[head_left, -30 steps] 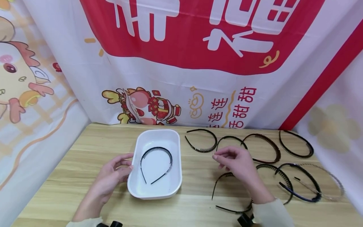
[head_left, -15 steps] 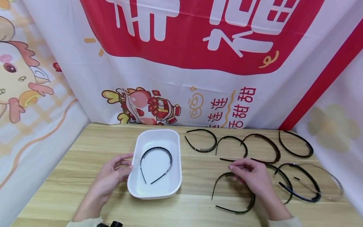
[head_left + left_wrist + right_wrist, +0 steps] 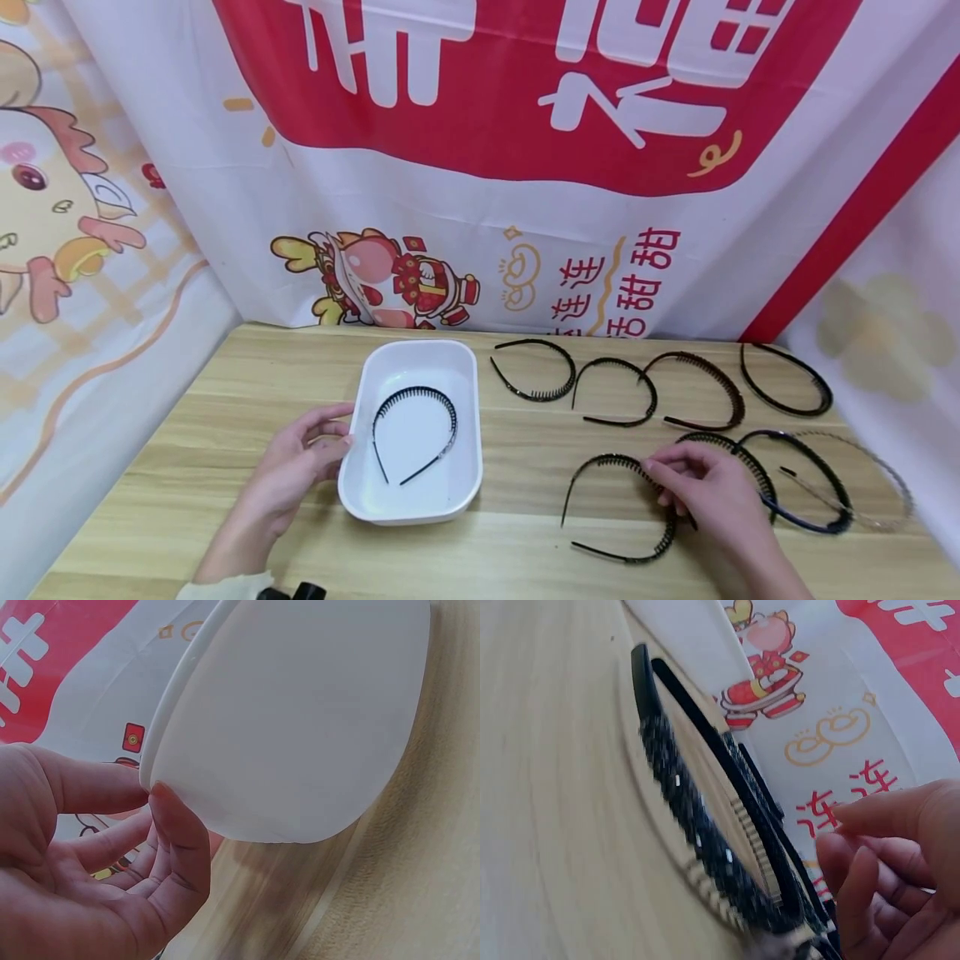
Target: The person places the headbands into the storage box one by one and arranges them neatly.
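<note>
My left hand [image 3: 296,458] pinches the left rim of a white plastic tub [image 3: 470,417] between thumb and finger, as the left wrist view also shows. Inside the tub lies one thin black toothed headband [image 3: 416,392]. Over the table at the right, my right hand [image 3: 708,492] hovers at a black headband [image 3: 637,559], its fingertips bent close together. In the right wrist view a black headband with shiny stones [image 3: 697,825] stands beside that hand, and I see nothing between the fingertips. Part of the nearby headbands is hidden behind the hand.
Several more headbands lie on the wooden table: a black one [image 3: 555,393] and a slim black one [image 3: 651,392] at the back, a brown one [image 3: 731,387], a black hoop [image 3: 810,410], a navy one [image 3: 825,527] and a thin pale one [image 3: 892,475]. A printed cloth [image 3: 480,225] hangs behind.
My right hand has moved right and down, away from the headbands at the back to the front black one. My left hand and the tub have stayed in place.
</note>
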### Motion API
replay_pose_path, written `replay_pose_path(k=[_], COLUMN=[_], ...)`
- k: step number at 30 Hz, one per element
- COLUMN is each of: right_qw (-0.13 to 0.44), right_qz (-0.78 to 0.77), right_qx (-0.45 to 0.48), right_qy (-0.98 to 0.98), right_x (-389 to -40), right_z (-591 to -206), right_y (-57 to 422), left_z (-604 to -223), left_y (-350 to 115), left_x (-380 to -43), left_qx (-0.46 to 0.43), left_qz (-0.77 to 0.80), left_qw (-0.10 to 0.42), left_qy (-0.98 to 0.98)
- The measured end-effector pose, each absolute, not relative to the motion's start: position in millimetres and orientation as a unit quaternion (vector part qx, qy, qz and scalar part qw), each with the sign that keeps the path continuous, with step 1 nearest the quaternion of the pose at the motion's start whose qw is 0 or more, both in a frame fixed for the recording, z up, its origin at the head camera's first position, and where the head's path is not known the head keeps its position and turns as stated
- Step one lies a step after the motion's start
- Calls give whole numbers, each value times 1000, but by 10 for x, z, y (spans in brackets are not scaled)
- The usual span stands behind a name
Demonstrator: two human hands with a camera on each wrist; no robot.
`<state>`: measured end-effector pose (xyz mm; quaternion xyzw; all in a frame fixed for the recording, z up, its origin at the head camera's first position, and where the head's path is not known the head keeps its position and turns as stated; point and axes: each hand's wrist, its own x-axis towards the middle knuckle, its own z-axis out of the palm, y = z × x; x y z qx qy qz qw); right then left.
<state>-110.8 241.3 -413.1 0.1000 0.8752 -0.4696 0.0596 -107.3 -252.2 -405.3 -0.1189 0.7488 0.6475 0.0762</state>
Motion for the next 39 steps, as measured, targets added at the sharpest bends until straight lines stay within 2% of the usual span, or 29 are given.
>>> replay_pose_path(k=[7, 14, 26, 39], right_qw=[92, 135, 109, 97], right_qz=[-357, -350, -298, -285], right_qx=[81, 99, 55, 46], right_qy=[926, 922, 947, 953], right_x=[-1076, -1078, -1101, -1101], right_z=[-4112, -4113, -4155, -4154], right_y=[2558, 2656, 2607, 2606], left_z=[-4044, -4031, -4061, -4038], left_y=[-2512, -2495, -2538, -2514], left_x=[-1070, -1090, -1053, -1064], left_qx=[-121, -119, -129, -125], left_qz=[646, 644, 646, 645], left_qw=[79, 85, 86, 84], left_qy=[750, 751, 748, 750])
